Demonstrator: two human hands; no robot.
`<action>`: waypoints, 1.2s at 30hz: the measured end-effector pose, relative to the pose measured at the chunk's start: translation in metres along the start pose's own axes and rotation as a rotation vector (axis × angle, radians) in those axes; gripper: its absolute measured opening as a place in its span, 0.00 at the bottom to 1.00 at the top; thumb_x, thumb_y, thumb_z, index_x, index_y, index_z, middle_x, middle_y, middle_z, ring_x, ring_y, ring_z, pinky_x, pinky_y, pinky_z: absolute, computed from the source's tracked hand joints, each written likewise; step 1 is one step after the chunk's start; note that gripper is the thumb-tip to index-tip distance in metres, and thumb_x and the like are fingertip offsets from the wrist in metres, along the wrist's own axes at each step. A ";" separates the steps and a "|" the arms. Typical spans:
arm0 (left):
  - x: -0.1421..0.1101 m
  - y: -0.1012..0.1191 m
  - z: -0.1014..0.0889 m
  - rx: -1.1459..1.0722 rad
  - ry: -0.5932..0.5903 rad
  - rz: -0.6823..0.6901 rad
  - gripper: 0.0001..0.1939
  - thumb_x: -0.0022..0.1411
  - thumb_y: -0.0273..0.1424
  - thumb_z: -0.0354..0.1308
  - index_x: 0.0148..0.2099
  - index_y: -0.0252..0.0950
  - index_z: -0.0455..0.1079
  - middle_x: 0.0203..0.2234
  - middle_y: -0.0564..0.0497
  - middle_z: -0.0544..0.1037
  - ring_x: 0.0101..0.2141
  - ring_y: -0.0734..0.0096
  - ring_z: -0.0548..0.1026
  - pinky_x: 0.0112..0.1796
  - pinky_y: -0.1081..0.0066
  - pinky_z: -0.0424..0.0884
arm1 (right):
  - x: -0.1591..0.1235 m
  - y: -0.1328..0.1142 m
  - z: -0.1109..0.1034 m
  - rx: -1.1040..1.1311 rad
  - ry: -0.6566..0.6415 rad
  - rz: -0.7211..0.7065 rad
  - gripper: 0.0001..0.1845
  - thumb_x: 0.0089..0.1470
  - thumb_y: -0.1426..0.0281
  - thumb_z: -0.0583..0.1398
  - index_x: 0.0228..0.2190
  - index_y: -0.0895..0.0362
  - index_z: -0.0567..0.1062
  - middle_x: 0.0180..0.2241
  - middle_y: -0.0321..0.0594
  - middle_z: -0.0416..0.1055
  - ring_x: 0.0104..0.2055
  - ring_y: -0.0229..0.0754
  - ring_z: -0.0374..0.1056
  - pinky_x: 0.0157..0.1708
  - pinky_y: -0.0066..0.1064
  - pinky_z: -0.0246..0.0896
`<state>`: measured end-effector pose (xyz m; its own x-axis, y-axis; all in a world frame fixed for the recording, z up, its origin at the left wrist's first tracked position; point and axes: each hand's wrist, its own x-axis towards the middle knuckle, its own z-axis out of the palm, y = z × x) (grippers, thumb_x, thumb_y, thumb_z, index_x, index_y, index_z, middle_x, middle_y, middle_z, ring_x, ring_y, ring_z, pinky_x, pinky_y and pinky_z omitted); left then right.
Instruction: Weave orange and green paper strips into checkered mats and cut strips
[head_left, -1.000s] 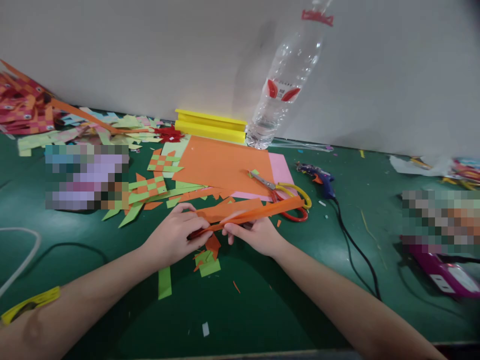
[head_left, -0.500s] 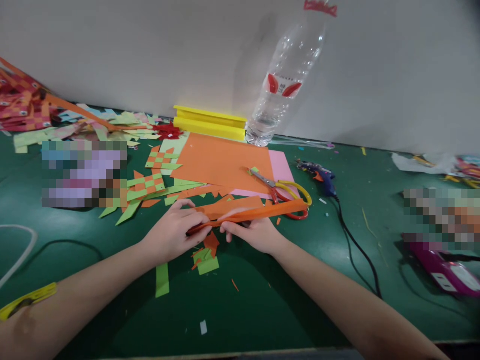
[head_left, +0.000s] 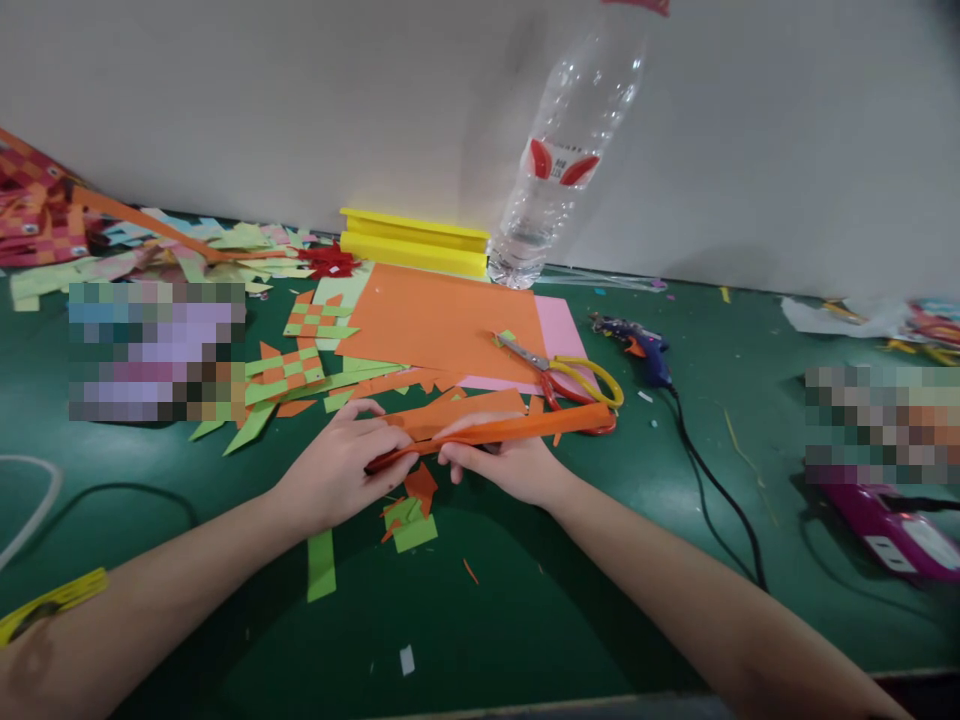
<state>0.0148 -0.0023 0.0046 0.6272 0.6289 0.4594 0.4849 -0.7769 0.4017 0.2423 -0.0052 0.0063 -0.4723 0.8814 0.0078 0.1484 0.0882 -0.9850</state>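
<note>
A long folded strip of orange paper (head_left: 517, 428) is held between my two hands, above the green table. My left hand (head_left: 352, 455) pinches its left end, thumb below and fingers on top. Close beside it, my right hand (head_left: 510, 465) grips the strip near its middle, the thumb in front and the other fingers mostly hidden behind the paper. The strip's right end sticks out over the handles of the scissors (head_left: 551, 368), which lie on an orange paper sheet (head_left: 442, 315). Green and orange scraps (head_left: 411, 522) lie below my hands.
Woven green-and-orange paper pieces (head_left: 289, 372) lie to the left. Behind the sheets are a folded yellow paper (head_left: 412, 245) and a clear plastic bottle (head_left: 559, 165) by the wall. On the right, a blue glue gun (head_left: 637, 345) trails its black cord near a magenta device (head_left: 885, 525).
My hands keep the same grip on the orange strip, with hardly any movement. The whole view has shifted slightly.
</note>
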 end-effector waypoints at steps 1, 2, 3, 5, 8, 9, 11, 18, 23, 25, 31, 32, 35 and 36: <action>0.000 0.000 0.000 -0.001 -0.002 -0.002 0.11 0.68 0.29 0.51 0.32 0.37 0.67 0.19 0.60 0.71 0.20 0.76 0.66 0.46 0.63 0.66 | 0.000 -0.001 0.000 -0.008 0.001 0.002 0.08 0.54 0.63 0.63 0.34 0.54 0.77 0.28 0.33 0.76 0.25 0.33 0.71 0.31 0.29 0.69; 0.000 0.000 0.000 -0.002 -0.004 -0.006 0.10 0.68 0.29 0.51 0.31 0.38 0.67 0.19 0.60 0.70 0.20 0.76 0.65 0.46 0.63 0.66 | 0.000 -0.001 0.000 -0.020 0.004 0.008 0.08 0.54 0.63 0.63 0.33 0.54 0.77 0.27 0.33 0.76 0.25 0.33 0.71 0.31 0.29 0.69; -0.001 0.000 0.001 -0.002 -0.004 -0.009 0.10 0.68 0.29 0.51 0.31 0.38 0.67 0.18 0.60 0.70 0.19 0.76 0.65 0.46 0.63 0.66 | 0.000 -0.002 0.000 -0.030 0.008 0.014 0.08 0.54 0.63 0.63 0.33 0.54 0.78 0.27 0.33 0.75 0.25 0.33 0.71 0.31 0.29 0.69; -0.001 -0.001 0.001 -0.003 -0.007 -0.011 0.10 0.68 0.29 0.51 0.32 0.38 0.67 0.19 0.60 0.70 0.20 0.76 0.65 0.46 0.63 0.66 | 0.001 -0.004 0.001 -0.025 0.009 0.025 0.08 0.53 0.63 0.63 0.32 0.54 0.78 0.26 0.33 0.75 0.25 0.33 0.71 0.31 0.29 0.69; -0.002 -0.002 0.001 -0.008 -0.001 -0.002 0.10 0.69 0.30 0.52 0.33 0.38 0.69 0.21 0.59 0.73 0.21 0.76 0.68 0.47 0.62 0.65 | 0.001 -0.005 0.002 0.058 0.027 0.048 0.09 0.50 0.62 0.65 0.30 0.55 0.77 0.27 0.34 0.75 0.24 0.33 0.71 0.30 0.29 0.70; -0.002 -0.003 0.000 -0.012 0.008 0.003 0.10 0.69 0.30 0.52 0.34 0.38 0.69 0.22 0.58 0.74 0.22 0.76 0.69 0.47 0.62 0.64 | 0.001 -0.005 0.002 0.093 0.038 0.055 0.10 0.49 0.62 0.66 0.29 0.55 0.77 0.26 0.34 0.75 0.24 0.33 0.71 0.30 0.29 0.71; -0.001 -0.003 0.000 -0.026 0.035 0.014 0.09 0.69 0.31 0.52 0.34 0.38 0.69 0.24 0.58 0.75 0.23 0.75 0.71 0.47 0.62 0.64 | 0.001 -0.006 0.003 0.133 0.049 0.056 0.10 0.49 0.62 0.67 0.28 0.56 0.76 0.25 0.33 0.74 0.23 0.33 0.70 0.30 0.29 0.71; -0.001 -0.002 0.000 -0.027 0.018 0.019 0.14 0.70 0.33 0.52 0.30 0.37 0.68 0.19 0.59 0.71 0.21 0.76 0.68 0.46 0.64 0.64 | 0.003 -0.005 0.005 0.158 0.078 0.071 0.10 0.48 0.63 0.67 0.25 0.56 0.75 0.22 0.32 0.73 0.20 0.32 0.68 0.28 0.30 0.70; -0.001 -0.003 -0.002 -0.081 -0.010 -0.053 0.14 0.70 0.35 0.51 0.32 0.39 0.70 0.21 0.59 0.76 0.22 0.76 0.71 0.48 0.63 0.63 | 0.004 -0.006 0.006 0.137 0.082 0.116 0.10 0.47 0.63 0.67 0.24 0.56 0.75 0.22 0.32 0.74 0.21 0.32 0.69 0.29 0.29 0.70; 0.000 -0.003 -0.003 -0.102 -0.020 -0.074 0.14 0.70 0.35 0.51 0.32 0.40 0.71 0.22 0.60 0.77 0.23 0.76 0.72 0.48 0.63 0.63 | 0.004 -0.006 0.007 0.134 0.092 0.126 0.10 0.47 0.62 0.67 0.24 0.56 0.75 0.23 0.33 0.75 0.21 0.32 0.69 0.29 0.29 0.71; 0.001 -0.001 -0.003 -0.102 -0.023 -0.078 0.17 0.71 0.38 0.50 0.30 0.40 0.72 0.20 0.60 0.76 0.21 0.76 0.71 0.46 0.64 0.64 | 0.002 -0.004 0.006 0.135 0.093 0.118 0.10 0.48 0.62 0.67 0.26 0.56 0.76 0.24 0.33 0.76 0.20 0.32 0.69 0.28 0.29 0.71; 0.001 0.000 -0.003 -0.101 -0.016 -0.077 0.18 0.71 0.39 0.50 0.30 0.40 0.72 0.19 0.60 0.75 0.21 0.76 0.70 0.46 0.64 0.64 | 0.001 -0.004 0.006 0.134 0.091 0.118 0.11 0.48 0.61 0.67 0.26 0.56 0.76 0.24 0.34 0.76 0.20 0.32 0.69 0.27 0.29 0.71; 0.000 0.001 -0.002 -0.105 -0.009 -0.078 0.16 0.70 0.37 0.52 0.30 0.40 0.72 0.19 0.60 0.74 0.21 0.77 0.69 0.47 0.64 0.64 | 0.001 -0.003 0.006 0.128 0.093 0.120 0.12 0.48 0.60 0.67 0.25 0.56 0.76 0.24 0.34 0.76 0.21 0.33 0.69 0.28 0.29 0.71; 0.000 0.001 -0.002 -0.107 -0.009 -0.076 0.15 0.70 0.36 0.53 0.30 0.39 0.72 0.19 0.61 0.73 0.21 0.77 0.69 0.47 0.64 0.64 | 0.001 -0.002 0.006 0.123 0.094 0.123 0.12 0.48 0.60 0.67 0.25 0.56 0.76 0.23 0.34 0.76 0.21 0.33 0.70 0.28 0.29 0.71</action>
<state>0.0139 -0.0029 0.0067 0.5963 0.6856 0.4176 0.4637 -0.7188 0.5181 0.2361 -0.0078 0.0076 -0.3731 0.9220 -0.1032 0.0894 -0.0750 -0.9932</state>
